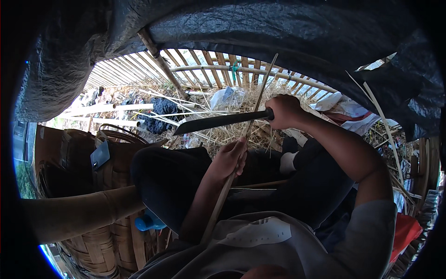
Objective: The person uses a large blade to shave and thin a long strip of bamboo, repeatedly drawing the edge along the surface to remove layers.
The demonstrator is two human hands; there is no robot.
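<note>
At the far left stands a woven brown bamboo basket (100,251), with a thick tan bamboo pole (83,212) lying across it and a flat blue-grey rectangular object (100,155) near its upper edge. A blue plastic bottle (149,222) sits just beside the pole's right end. Farther right, the left hand (230,157) is closed around a long, narrow, pale bamboo strip (261,95), which slants from the person's lap up past the fingers. A long black-bladed knife (209,122) crosses the strip above that hand; whether its edge touches, I cannot tell. The right hand (283,111) is clenched on the knife's handle. Red material (405,234) lies at the far right.
</note>
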